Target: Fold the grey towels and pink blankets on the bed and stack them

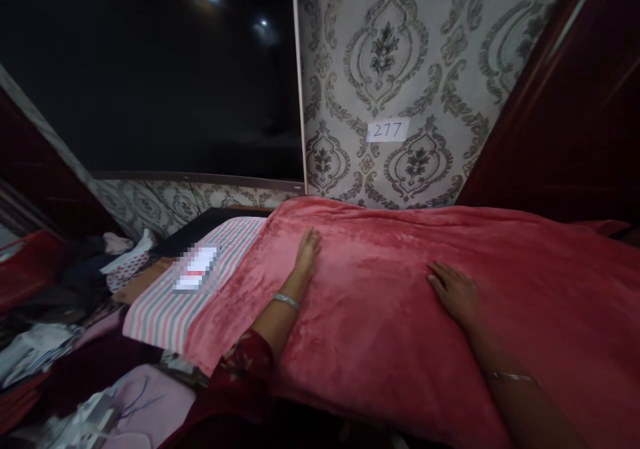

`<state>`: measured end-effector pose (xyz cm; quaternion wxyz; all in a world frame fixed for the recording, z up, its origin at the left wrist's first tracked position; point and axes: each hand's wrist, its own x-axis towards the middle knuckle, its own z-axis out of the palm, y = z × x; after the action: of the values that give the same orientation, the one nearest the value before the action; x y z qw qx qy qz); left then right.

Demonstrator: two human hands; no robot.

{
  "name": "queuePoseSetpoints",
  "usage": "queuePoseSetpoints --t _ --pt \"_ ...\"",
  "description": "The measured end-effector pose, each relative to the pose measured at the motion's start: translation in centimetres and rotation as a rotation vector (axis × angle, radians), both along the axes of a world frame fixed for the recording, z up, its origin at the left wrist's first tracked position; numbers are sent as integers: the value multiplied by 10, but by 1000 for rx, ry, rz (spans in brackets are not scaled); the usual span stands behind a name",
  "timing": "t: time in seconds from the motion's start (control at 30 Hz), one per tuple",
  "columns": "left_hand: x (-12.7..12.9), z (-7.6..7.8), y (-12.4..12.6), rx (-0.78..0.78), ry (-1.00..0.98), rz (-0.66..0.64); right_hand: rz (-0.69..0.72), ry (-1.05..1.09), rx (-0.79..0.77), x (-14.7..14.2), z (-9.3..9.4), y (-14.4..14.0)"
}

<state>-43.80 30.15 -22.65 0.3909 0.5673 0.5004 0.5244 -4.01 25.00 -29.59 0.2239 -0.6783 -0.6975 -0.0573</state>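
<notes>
A pinkish-red plush blanket (375, 315) lies spread over a long surface in front of me, with soft creases toward the back and right. My left hand (309, 245) rests on its left part, fingers stretched forward and lying on the fabric. Farther right, my right hand (455, 292) lies flat on the same blanket, fingers extended and thumb a little apart. Neither hand holds anything. Left of the blanket a striped cloth (160, 309) in pink, grey and white shows, partly covered by the blanket. On that cloth sits a blurred-out white item (197, 269) with a red band.
A large dark television (175, 82) stands behind on the left. Patterned wallpaper (345, 42) carries a paper label (388, 130) reading 277. Piled clothes (40, 349) and a pink fabric piece (155, 402) crowd the left. A dark red wooden panel (565, 115) rises at right.
</notes>
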Motion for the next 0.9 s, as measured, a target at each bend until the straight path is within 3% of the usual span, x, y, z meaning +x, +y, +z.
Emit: queuePoseSetpoints --t 0.13,0.23,0.5,0.63,0.77,0.9 --pt "25 4 5 25 392 -142 -1 -9 16 3 -4 2" --pt "15 6 3 7 675 -166 28 -14 40 5 -5 2" --pt "-112 26 -1 -169 1139 60 24 -2 78 8 -12 5" --pt "-150 35 -7 -244 1229 143 29 -5 57 6 -11 5" --pt "-150 44 -8 -284 1275 196 10 -3 24 2 -4 2" --pt "-114 48 -17 -226 1314 201 -5 3 -5 -2 1 0"
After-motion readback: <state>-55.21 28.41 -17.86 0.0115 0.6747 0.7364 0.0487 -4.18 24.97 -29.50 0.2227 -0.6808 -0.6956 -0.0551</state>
